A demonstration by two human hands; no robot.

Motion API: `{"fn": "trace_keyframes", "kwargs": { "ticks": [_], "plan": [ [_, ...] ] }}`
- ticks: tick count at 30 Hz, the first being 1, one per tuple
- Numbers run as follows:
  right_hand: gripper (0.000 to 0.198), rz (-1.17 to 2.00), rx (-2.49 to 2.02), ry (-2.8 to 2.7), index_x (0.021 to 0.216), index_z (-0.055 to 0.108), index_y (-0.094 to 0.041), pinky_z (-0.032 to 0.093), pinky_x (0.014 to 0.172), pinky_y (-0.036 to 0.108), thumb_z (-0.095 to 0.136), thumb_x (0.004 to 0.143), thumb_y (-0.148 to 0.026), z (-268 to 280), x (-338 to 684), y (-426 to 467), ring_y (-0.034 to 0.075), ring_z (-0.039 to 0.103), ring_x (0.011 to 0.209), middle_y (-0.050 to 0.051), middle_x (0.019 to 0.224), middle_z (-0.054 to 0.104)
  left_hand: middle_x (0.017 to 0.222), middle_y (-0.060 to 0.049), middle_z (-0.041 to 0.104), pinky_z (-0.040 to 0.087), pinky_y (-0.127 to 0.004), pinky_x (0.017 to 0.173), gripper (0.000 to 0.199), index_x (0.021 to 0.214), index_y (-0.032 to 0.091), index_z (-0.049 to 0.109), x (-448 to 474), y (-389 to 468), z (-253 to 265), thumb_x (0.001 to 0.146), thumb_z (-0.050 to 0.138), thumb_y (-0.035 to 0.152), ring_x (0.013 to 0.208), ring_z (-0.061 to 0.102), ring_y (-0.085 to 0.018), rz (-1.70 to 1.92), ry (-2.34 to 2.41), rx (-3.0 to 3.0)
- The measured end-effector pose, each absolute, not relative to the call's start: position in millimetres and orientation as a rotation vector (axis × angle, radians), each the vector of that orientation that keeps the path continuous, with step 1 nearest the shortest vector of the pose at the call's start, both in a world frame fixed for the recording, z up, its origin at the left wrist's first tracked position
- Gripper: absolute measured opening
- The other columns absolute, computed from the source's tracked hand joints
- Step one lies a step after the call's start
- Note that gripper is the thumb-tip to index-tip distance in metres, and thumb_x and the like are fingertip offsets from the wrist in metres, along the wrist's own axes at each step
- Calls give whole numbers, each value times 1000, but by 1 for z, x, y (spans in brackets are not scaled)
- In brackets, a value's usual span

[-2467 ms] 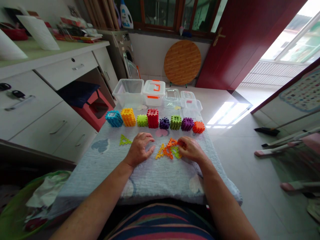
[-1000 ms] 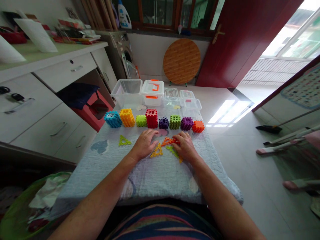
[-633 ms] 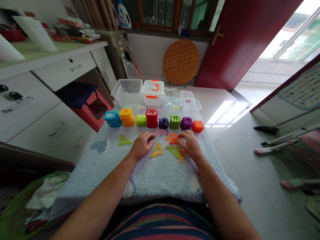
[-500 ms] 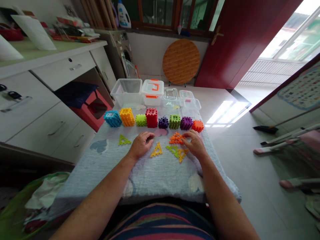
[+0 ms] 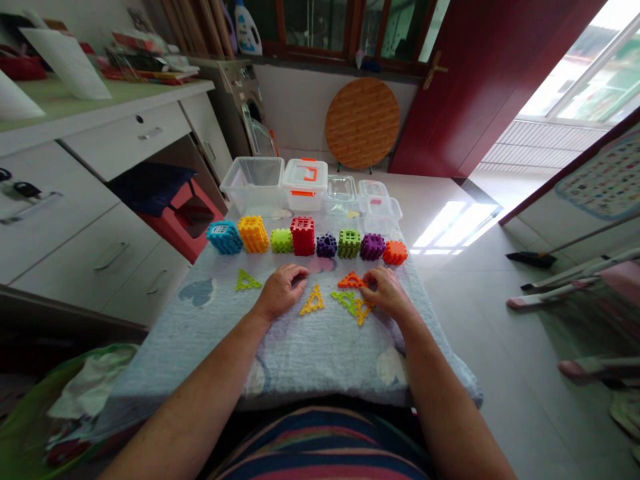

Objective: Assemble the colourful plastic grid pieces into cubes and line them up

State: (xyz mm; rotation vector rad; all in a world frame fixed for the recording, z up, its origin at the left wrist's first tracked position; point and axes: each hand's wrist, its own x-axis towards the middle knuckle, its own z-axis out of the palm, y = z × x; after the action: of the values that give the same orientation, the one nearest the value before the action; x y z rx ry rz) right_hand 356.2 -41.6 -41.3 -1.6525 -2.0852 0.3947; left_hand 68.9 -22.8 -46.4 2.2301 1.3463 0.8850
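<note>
My left hand (image 5: 284, 291) rests on the cloth with loosely curved fingers, thumb apart from index, and nothing visible in it. My right hand (image 5: 389, 292) pinches the right end of an orange triangular building piece (image 5: 351, 281); its fingertips partly cover that end. Just below lie a green triangular piece (image 5: 345, 300) and a yellow triangular piece (image 5: 362, 311), the latter partly under my right hand. Another yellow triangular piece (image 5: 313, 301) lies between my hands. Left of my left hand is a second green triangular piece (image 5: 247, 281).
Behind the pieces stands a row of colourful interlocking block boxes, from a blue one (image 5: 225, 238) to an orange one (image 5: 395, 253). Clear plastic containers, including an open bin (image 5: 254, 190) and a lidded box (image 5: 305, 185), line the far edge of the cloth-covered table (image 5: 200, 347).
My right hand has shifted slightly left and down, its fingertips closing in. The orange shape beside it looks flatter and lower than before. My left hand has stayed put.
</note>
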Motion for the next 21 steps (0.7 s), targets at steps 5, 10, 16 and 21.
{"fn": "trace_keyframes", "kwargs": {
  "ticks": [5, 10, 16, 21],
  "plan": [
    [4, 360, -1672, -2115, 78, 67, -18, 38, 75, 31, 65, 79, -21, -41, 355, -41, 19, 53, 78, 4, 80, 62, 97, -7, 67, 49, -39, 88, 17, 95, 18, 66, 77, -26, -47, 79, 60, 17, 95, 60, -23, 914, 1299, 2348],
    [6, 398, -1618, -2082, 76, 68, -19, 40, 73, 30, 66, 79, -23, -38, 361, -41, 18, 54, 76, 3, 77, 62, 100, -7, 67, 49, -39, 90, 19, 98, 19, 66, 83, -28, -46, 80, 60, 16, 97, 59, -23, 898, 1275, 2379],
    [10, 357, -1492, -1765, 82, 68, -20, 46, 75, 31, 65, 82, -30, -26, 379, -40, 18, 59, 78, 3, 83, 65, 98, -7, 67, 49, -39, 88, 16, 98, 19, 65, 79, -28, -47, 82, 59, 18, 95, 59, -23, 881, 1285, 2371],
    [14, 84, -1625, -1371, 81, 67, -20, 49, 73, 34, 66, 79, -34, -25, 395, -28, 20, 59, 76, 5, 81, 64, 92, -6, 68, 49, -37, 83, 15, 96, 19, 65, 79, -28, -46, 82, 59, 20, 90, 61, -23, 852, 1274, 2366]
  ]
}}
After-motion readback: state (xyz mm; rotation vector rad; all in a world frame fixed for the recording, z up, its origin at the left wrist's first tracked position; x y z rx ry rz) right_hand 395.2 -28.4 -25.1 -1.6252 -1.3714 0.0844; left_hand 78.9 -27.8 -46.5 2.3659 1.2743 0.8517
